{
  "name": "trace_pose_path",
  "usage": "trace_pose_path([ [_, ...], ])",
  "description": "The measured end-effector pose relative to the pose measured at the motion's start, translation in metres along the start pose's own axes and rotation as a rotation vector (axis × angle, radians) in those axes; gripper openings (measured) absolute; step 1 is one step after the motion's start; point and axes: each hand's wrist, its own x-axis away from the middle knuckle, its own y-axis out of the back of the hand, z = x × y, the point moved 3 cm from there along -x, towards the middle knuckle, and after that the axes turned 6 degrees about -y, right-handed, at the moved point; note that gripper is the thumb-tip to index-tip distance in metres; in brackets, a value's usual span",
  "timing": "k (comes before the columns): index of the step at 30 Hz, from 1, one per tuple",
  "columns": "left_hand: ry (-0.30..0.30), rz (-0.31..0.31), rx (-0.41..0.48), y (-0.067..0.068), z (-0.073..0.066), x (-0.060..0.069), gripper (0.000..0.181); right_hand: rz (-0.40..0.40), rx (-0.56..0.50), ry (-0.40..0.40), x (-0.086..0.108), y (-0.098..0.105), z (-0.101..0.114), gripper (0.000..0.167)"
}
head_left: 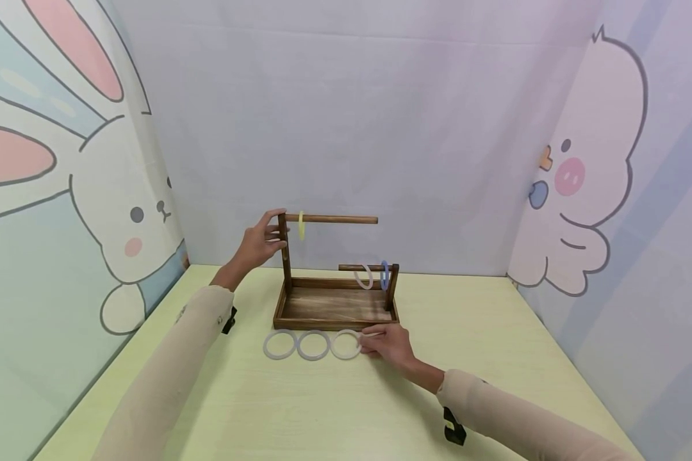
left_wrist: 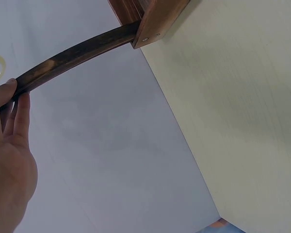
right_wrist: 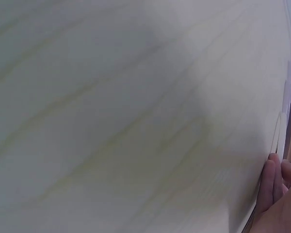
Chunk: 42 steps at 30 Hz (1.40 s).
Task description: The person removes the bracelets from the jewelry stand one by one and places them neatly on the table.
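Observation:
A dark brown wooden stand (head_left: 337, 324) has a tall post (head_left: 285, 262) at its left and a short post (head_left: 392, 288) at its right, each with a horizontal rod. My left hand (head_left: 261, 242) grips the top of the tall post, thumb and fingers on either side in the left wrist view. A yellow ring (head_left: 302, 226) hangs beside it on the upper rod. Below the stand, my right hand (head_left: 391, 346) pinches the right edge of a whitish ring (head_left: 332, 346) at the table; its fingers hide part of that ring.
Two pale grey-blue rings (head_left: 299, 346) lie flat in a row left of the whitish one. On the lower rod (head_left: 352, 267) hang a pale pinkish ring (head_left: 370, 276) and a blue ring (head_left: 384, 275). Behind the light yellow table (head_left: 323, 410) is a fabric backdrop (head_left: 352, 128) with cartoon animals at its sides.

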Motion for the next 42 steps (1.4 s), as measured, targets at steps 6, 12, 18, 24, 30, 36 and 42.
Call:
trace_pose_path([
  [6, -0.012, -0.003, 0.003, 0.0007, -0.0009, 0.0005, 0.08, -0.019, 0.02, 0.001, -0.0019, 0.0, 0.0007, 0.027],
  [12, -0.002, -0.002, 0.006, 0.0008, -0.0017, 0.0011, 0.08, -0.031, 0.02, -0.012, -0.0025, -0.0002, -0.0017, 0.027],
  [18, 0.002, 0.002, -0.005, 0.0006, -0.0014, 0.0007, 0.08, -0.045, 0.018, 0.001, -0.0022, -0.0009, -0.002, 0.026],
  [24, -0.005, -0.003, -0.008, 0.0011, -0.0023, 0.0, 0.08, -0.05, 0.025, -0.008, -0.0027, -0.0004, -0.0022, 0.026],
  [30, -0.009, -0.006, -0.007, 0.0014, -0.004, -0.0008, 0.08, -0.054, 0.032, -0.009, -0.003, 0.0023, -0.0018, 0.026],
  [36, -0.014, -0.004, 0.003, 0.0008, -0.0046, -0.0009, 0.079, -0.038, 0.022, -0.008, -0.0013, 0.0034, -0.0016, 0.028],
  [42, -0.022, -0.003, 0.004, 0.0006, -0.0025, -0.0006, 0.08, -0.03, 0.012, -0.001, 0.0017, 0.0044, 0.0028, 0.03],
])
